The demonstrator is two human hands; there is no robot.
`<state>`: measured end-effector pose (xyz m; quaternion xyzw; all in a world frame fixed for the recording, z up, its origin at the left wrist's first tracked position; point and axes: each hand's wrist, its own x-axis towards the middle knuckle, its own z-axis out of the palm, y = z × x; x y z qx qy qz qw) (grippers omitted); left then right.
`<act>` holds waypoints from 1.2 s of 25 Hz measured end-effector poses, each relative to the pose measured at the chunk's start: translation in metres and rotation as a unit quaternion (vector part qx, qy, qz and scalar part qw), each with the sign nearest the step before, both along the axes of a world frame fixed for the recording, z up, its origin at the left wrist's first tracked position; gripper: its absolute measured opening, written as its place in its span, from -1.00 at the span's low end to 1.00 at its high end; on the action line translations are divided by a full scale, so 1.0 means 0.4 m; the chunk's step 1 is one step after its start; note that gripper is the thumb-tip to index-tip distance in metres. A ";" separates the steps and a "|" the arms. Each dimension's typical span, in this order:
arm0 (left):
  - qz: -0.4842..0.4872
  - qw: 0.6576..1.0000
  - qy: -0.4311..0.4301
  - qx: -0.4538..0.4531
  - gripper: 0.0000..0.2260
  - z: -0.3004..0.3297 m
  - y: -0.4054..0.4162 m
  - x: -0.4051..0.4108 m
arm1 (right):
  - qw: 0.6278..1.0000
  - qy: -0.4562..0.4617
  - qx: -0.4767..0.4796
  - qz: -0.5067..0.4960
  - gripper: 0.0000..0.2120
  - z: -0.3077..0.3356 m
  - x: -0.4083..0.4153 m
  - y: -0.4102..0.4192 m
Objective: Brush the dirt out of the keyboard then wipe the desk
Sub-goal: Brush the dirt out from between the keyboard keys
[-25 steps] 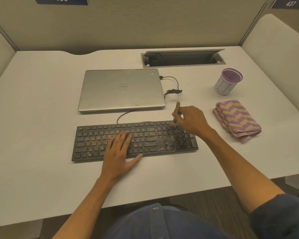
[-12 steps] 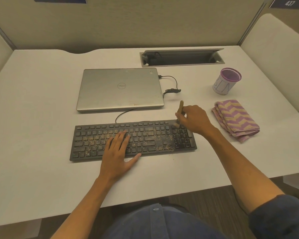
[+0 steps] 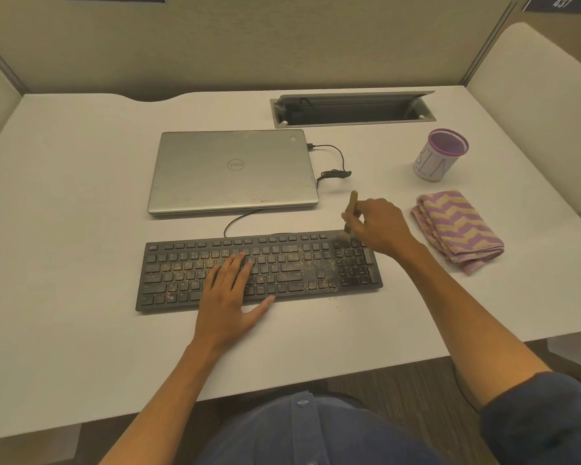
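Head view: brush [image 3: 351, 209] in right grip [image 3: 378, 226]

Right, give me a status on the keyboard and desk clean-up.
Done: little; the number pad looks nearly clear of grit. In hand: the right hand holds the brush at the keyboard's far right corner, and the left hand presses the keys. Left: dirt on most keys; the cloth lies folded, the desk unwiped.

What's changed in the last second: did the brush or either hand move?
The right hand has kept its grip on the brush and shifted slightly right along the keyboard's top edge. The left hand stays flat on the keys; the cloth is untouched.
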<state>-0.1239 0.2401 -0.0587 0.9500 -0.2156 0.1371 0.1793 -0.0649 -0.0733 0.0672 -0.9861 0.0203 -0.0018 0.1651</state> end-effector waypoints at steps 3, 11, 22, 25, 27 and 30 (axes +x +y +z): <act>0.002 1.000 0.005 -0.001 -0.31 -0.001 0.000 0.000 | 1.000 0.021 -0.013 -0.004 -0.70 -0.003 0.001 -0.006; 0.001 1.000 0.004 -0.002 -0.32 -0.002 0.002 -0.002 | 1.000 -0.003 0.010 -0.004 -0.72 -0.013 0.005 -0.021; 0.002 1.000 0.010 0.003 -0.31 -0.002 0.000 0.000 | 1.000 0.027 0.000 0.013 -0.73 -0.005 -0.003 -0.017; 0.003 1.000 0.009 0.002 -0.31 -0.003 0.001 -0.001 | 1.000 0.007 -0.003 0.002 -0.72 0.000 0.002 -0.028; 0.002 1.000 0.010 0.002 -0.31 -0.001 -0.001 0.000 | 1.000 0.012 -0.012 0.011 -0.71 -0.001 -0.003 -0.032; 0.001 1.000 0.009 -0.002 -0.31 -0.001 0.000 -0.001 | 1.000 0.026 -0.005 0.011 -0.70 0.006 -0.006 -0.040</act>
